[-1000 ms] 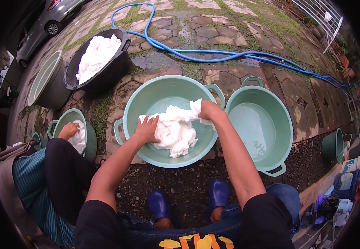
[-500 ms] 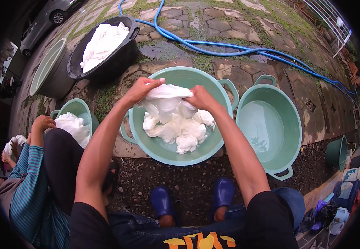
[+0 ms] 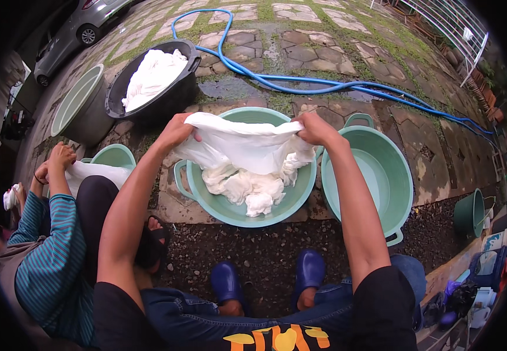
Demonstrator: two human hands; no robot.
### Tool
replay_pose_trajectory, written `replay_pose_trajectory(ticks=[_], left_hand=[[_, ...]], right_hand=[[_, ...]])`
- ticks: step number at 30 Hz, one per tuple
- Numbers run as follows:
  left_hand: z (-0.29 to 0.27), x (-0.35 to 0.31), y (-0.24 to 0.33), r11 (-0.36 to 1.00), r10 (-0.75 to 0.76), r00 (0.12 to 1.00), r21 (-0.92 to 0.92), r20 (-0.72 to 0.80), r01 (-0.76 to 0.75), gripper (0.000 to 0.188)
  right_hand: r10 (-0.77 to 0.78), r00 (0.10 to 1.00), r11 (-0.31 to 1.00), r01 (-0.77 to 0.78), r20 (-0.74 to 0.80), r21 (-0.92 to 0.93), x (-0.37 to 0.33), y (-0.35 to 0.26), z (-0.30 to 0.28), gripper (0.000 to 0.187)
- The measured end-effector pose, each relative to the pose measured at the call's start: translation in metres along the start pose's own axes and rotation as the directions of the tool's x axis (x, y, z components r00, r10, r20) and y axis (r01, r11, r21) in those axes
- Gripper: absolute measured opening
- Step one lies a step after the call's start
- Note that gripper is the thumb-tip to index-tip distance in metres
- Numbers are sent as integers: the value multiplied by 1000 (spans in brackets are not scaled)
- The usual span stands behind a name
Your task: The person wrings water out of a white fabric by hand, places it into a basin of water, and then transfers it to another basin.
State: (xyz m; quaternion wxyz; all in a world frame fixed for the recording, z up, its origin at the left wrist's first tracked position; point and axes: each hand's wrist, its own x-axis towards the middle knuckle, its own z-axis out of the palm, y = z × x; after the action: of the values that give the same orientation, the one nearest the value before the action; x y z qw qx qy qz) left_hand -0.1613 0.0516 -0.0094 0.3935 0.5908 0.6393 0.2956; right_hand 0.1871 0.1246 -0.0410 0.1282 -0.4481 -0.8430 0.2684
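A white cloth (image 3: 244,140) is stretched between my two hands over a round green basin (image 3: 236,220). My left hand (image 3: 177,130) grips its left upper corner, the fingers closed on the fabric. At the opposite corner my right hand (image 3: 316,128) is closed on the cloth too. The middle of the cloth sags toward the basin, and its lower part hangs close above a heap of wet white cloths (image 3: 253,190) lying there. Where the hanging fabric ends and the heap begins is hard to make out.
Right of my basin stands a second green basin (image 3: 402,202) with some water. A black tub (image 3: 174,88) of white cloths and a grey tub (image 3: 60,114) stand at the far left. A co-worker (image 3: 54,240) sits left, hands on white cloth. A blue hose (image 3: 300,89) crosses the paving.
My hands have moved apart, spreading the bunched cloth into a wide sheet. The co-worker's hands have drawn together and lifted a white cloth. The whole view has shifted slightly.
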Motion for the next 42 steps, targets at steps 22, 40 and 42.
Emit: replay_pose_trajectory(ticks=[22, 40, 42], left_hand=[[48, 22, -66, 792, -116, 926, 596, 359, -131, 26], [105, 40, -67, 317, 452, 883, 902, 126, -292, 52], [88, 39, -55, 287, 556, 828, 917, 75, -276, 50]], right_hand=[[202, 953, 976, -215, 226, 38, 4, -9, 25, 38], [187, 943, 982, -180, 274, -51, 16, 33, 171, 47], [151, 962, 988, -143, 229, -51, 26, 22, 135, 48]])
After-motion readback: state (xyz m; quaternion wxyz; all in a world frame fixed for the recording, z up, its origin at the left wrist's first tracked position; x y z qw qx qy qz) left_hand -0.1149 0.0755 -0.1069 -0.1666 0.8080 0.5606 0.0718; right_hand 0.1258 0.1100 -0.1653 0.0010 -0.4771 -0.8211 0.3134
